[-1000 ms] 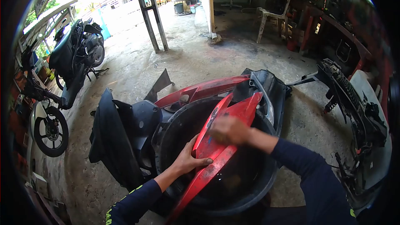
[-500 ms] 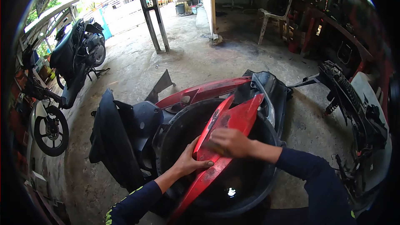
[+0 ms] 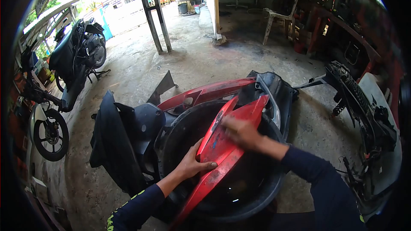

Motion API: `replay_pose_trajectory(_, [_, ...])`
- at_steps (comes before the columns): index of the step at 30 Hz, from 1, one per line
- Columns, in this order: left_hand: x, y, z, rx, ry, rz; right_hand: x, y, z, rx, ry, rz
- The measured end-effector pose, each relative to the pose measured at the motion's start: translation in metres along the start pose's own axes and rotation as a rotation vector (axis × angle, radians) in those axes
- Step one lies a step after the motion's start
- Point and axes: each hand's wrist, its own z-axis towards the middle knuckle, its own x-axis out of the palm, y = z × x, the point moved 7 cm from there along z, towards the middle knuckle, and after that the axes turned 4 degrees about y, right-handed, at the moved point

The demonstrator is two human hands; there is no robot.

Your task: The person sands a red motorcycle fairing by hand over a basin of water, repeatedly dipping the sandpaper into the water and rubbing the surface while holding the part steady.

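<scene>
A red motorcycle side panel (image 3: pixel 229 156), scuffed and wet-looking, slants over a round black tub (image 3: pixel 276 184). My left hand (image 3: pixel 193 164) grips the panel's left edge, thumb on top and fingers underneath. Against the panel's upper face is my right hand (image 3: pixel 240 132), smeared by motion, with its fingers curled in. Whatever it presses there is hidden beneath the fingers. Dark liquid with a bright reflection shows low in the tub.
Black plastic body parts (image 3: pixel 113 141) stand left of the tub. Another red panel (image 3: pixel 205 93) lies behind it. A stripped motorcycle frame (image 3: pixel 364 107) is at the right. Parked motorcycles (image 3: pixel 79 55), a metal post (image 3: pixel 154 17) and a plastic chair (image 3: pixel 280 15) stand farther off.
My right hand has moved up along the panel from near my left hand. My left hand keeps its hold. The view has shifted slightly.
</scene>
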Motion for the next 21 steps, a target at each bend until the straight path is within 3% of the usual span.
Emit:
replay_pose_trajectory(2, [0.000,0.003,-0.005,0.050,-0.031,-0.007,0.000,0.065,-0.005,-0.285,0.036,-0.035])
replay_pose_trajectory(3, [-0.001,0.005,-0.005,0.073,-0.041,-0.010,-0.001,0.051,-0.005,-0.281,0.033,-0.034])
replay_pose_trajectory(5, [-0.001,0.012,-0.002,0.054,-0.039,-0.044,-0.013,-0.004,-0.001,-0.186,0.056,-0.028])
replay_pose_trajectory(6, [-0.001,0.008,-0.002,0.039,-0.029,-0.022,-0.026,-0.040,0.008,0.187,0.133,0.046])
replay_pose_trajectory(7, [0.000,0.006,-0.002,0.026,-0.018,-0.004,-0.018,-0.033,0.004,0.189,0.133,0.045])
replay_pose_trajectory(9, [-0.001,0.006,0.000,0.046,-0.029,-0.007,-0.009,0.007,0.000,-0.164,-0.019,-0.116])
replay_pose_trajectory(13, [0.003,-0.001,-0.004,0.044,-0.020,-0.067,-0.012,0.013,-0.008,-0.315,0.017,-0.042])
replay_pose_trajectory(14, [0.001,0.005,-0.001,0.037,-0.014,0.000,-0.019,-0.029,-0.001,0.076,0.092,0.023])
replay_pose_trajectory(15, [0.000,0.006,-0.003,0.036,-0.014,0.000,-0.016,-0.025,-0.002,0.076,0.092,0.024])
replay_pose_trajectory(17, [-0.001,0.007,0.000,0.037,-0.020,-0.016,-0.007,-0.008,-0.002,-0.016,0.070,-0.127])
replay_pose_trajectory(18, [0.000,0.007,0.000,0.036,-0.020,-0.017,-0.002,0.035,-0.007,-0.226,-0.012,-0.064])
replay_pose_trajectory(19, [0.001,0.006,-0.001,0.054,-0.020,-0.045,0.009,0.055,-0.016,-0.265,0.039,0.017])
replay_pose_trajectory(21, [0.003,0.004,-0.003,0.067,-0.015,-0.074,-0.012,0.036,-0.009,-0.351,0.045,0.023])
